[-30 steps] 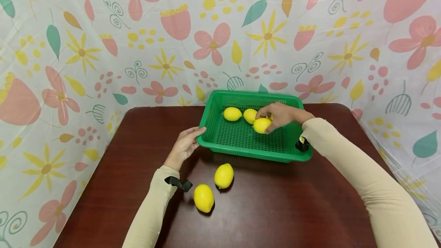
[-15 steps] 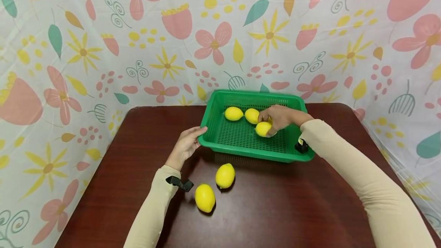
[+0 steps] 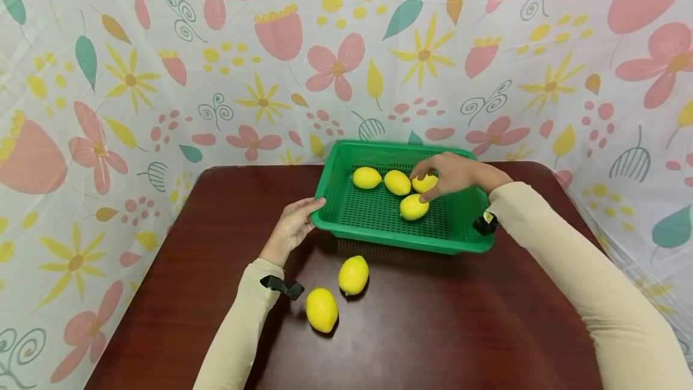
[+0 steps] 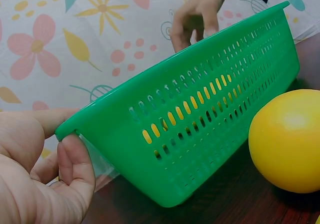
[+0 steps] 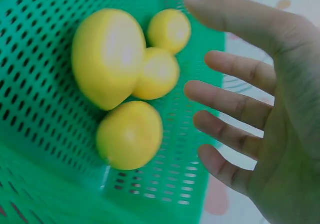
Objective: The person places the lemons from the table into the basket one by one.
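My left hand pinches the left rim of a green plastic basket, thumb on top and fingers curled beneath, as the left wrist view shows. Several yellow lemons lie on the perforated basket floor. One lemon sits nearest the front, and another lemon is partly covered by my right hand. That hand hovers over the right part of the basket. In the right wrist view its fingers are spread and apart from the lemons, with nothing held.
Two more lemons, one closer to the basket and one nearer the front, lie on the dark brown table. A flower-printed curtain hangs right behind the table.
My right hand has let go of the front lemon, which now rests on the basket floor, and has lifted slightly up and right. The left hand keeps its hold on the rim.
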Available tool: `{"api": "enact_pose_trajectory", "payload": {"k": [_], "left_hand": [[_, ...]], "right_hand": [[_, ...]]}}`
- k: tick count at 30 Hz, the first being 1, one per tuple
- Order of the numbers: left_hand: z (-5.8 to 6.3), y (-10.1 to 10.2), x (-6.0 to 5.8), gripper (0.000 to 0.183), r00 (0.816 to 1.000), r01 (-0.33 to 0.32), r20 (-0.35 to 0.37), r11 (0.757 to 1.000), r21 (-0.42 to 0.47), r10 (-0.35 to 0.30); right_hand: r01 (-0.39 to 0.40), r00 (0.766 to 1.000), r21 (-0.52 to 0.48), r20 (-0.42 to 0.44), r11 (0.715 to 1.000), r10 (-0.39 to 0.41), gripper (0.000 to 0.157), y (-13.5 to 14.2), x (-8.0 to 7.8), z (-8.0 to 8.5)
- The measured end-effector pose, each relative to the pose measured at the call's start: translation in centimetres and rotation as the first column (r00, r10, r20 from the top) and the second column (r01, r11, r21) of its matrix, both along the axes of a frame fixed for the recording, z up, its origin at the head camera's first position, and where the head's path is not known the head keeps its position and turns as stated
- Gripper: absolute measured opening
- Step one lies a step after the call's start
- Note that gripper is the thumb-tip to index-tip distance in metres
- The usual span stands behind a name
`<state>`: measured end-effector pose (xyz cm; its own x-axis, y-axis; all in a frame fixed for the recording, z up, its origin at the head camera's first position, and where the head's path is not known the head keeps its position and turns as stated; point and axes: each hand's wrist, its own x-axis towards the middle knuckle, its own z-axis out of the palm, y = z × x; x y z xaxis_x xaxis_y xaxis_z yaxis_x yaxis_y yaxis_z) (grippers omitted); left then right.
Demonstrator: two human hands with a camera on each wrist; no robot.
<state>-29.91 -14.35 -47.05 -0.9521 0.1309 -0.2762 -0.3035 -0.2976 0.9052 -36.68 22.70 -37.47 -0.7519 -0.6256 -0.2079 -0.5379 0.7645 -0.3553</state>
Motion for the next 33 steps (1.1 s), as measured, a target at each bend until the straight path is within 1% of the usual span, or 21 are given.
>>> {"api": "enact_pose_trajectory", "payload": {"k": [5,10,15,18,21,25,28,31,33], "left_hand": [[0.2,0.0,0.0,0.024,1.000,0.007,-0.004,1.000,-0.003,-0.007],[0.3,-0.1,0.1,0.028,1.000,0.016,0.001,1.000,-0.005,-0.016],[0.2,-0.1,0.2,0.029,1.000,0.013,-0.001,1.000,0.007,-0.013],[0.1,0.1,0.2,0.026,1.000,0.005,-0.001,1.000,0.015,-0.005],[0.2,0.1,0.2,0.024,1.000,-0.001,0.000,1.000,0.014,0.001],[0.3,0.1,0.3,0.024,1.000,-0.002,0.002,1.000,0.006,0.002],[0.4,0.1,0.3,0.026,1.000,-0.001,0.009,1.000,0.000,0.001],[0.4,0.0,0.3,0.028,1.000,0.001,0.013,1.000,-0.004,-0.001],[0.5,0.1,0.4,0.029,1.000,0.002,0.012,1.000,-0.005,-0.002]], "right_hand": [[0.020,0.998,-0.083,-0.051,0.996,-0.024,0.065,0.1,1.3,1.7],[0.017,0.993,-0.164,-0.116,0.986,-0.037,0.058,-0.3,2.9,2.3],[0.019,0.971,-0.227,-0.230,0.974,-0.073,0.057,-1.4,5.3,2.7],[0.020,0.955,-0.268,-0.280,0.963,-0.097,0.055,-2.2,6.8,2.6],[0.014,0.956,-0.307,-0.273,0.952,-0.103,0.053,-3.1,8.5,2.5],[-0.001,0.967,-0.345,-0.241,0.939,-0.087,0.054,-4.3,10.7,2.3],[-0.034,0.966,-0.366,-0.252,0.930,-0.064,0.054,-5.4,12.3,1.7],[-0.071,0.960,-0.379,-0.278,0.923,-0.041,0.052,-6.4,13.8,0.7],[-0.087,0.965,-0.399,-0.263,0.913,-0.023,0.051,-7.1,14.9,0.0]]}}
